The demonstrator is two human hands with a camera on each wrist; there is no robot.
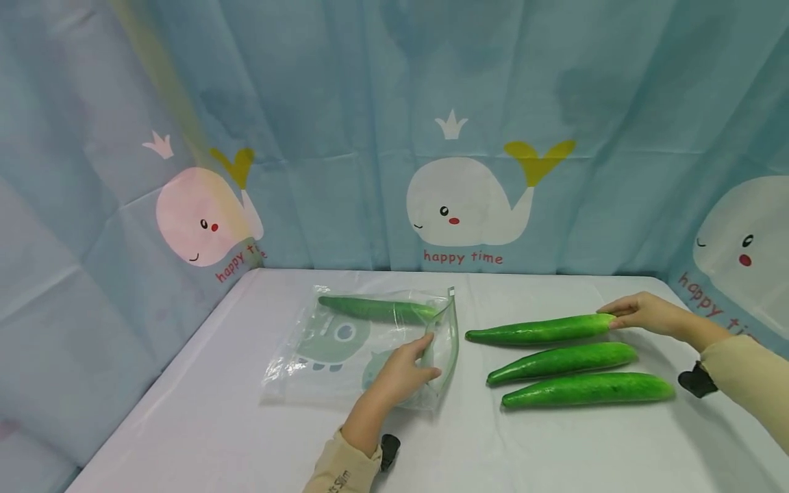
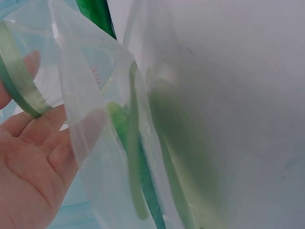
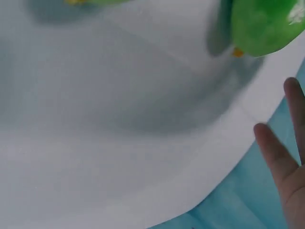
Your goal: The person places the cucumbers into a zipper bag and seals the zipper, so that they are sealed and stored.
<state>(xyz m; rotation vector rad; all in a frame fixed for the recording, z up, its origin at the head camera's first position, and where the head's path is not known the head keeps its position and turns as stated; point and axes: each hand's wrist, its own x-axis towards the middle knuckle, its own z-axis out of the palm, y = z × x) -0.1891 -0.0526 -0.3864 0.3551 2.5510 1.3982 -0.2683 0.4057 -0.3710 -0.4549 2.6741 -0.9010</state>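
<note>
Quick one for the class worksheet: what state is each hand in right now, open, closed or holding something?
Left hand: open, touching the mouth of the zip bag.
Right hand: holding the end of the farthest cucumber outside the bag.

Four cucumbers point(image 1: 573, 359) here, three loose, one inside the single clear bag point(image 1: 290, 383), and it's two hands point(image 1: 397, 373), two sleeves point(image 1: 345, 469), one tabletop point(image 1: 203, 397), three printed whales point(image 1: 468, 205)!

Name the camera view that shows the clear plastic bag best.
The head view: nearly the whole bag is visible there, lying on the table with a cucumber inside, though the left hand covers some of it. The left wrist view shows only part, close up; the right wrist view shows none.
</note>
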